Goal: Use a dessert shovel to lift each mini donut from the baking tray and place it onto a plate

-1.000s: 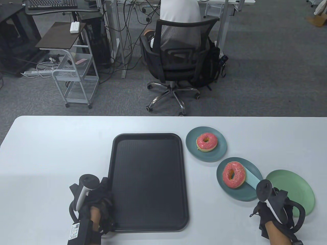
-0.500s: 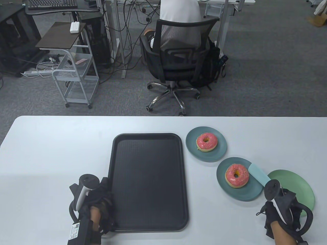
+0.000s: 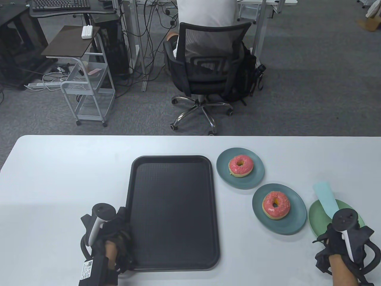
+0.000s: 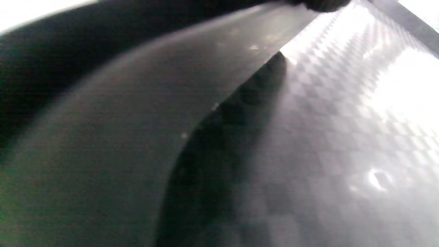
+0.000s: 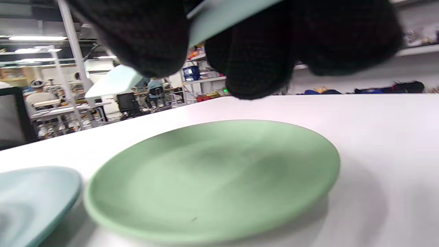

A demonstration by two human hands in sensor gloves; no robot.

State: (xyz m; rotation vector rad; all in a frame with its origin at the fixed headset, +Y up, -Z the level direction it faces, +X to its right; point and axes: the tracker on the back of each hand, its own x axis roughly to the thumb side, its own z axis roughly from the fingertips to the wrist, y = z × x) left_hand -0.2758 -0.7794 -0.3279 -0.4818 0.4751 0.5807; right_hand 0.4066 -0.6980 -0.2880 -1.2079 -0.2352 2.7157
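Note:
The black baking tray (image 3: 172, 208) lies bare at the table's middle; my left hand (image 3: 119, 232) holds its near left edge, and the left wrist view fills with the tray's rim (image 4: 137, 103). Two pink-iced donuts (image 3: 241, 165) (image 3: 276, 205) each sit on a teal plate (image 3: 253, 178) (image 3: 294, 220). My right hand (image 3: 342, 235) grips the pale blue dessert shovel (image 3: 325, 197), whose blade points away over the bare green plate (image 3: 318, 220). In the right wrist view the gloved fingers (image 5: 250, 51) curl round the shovel (image 5: 113, 80) above that green plate (image 5: 212, 178).
The white table (image 3: 74, 172) reaches the view's left and right edges. Beyond its far edge stand an office chair (image 3: 208, 68) with a seated person, a wheeled cart (image 3: 89, 89) and desks with cables.
My right hand drew the shovel out from under the near donut and moved right, over the green plate. That donut settled flat on its teal plate. The left hand stayed put.

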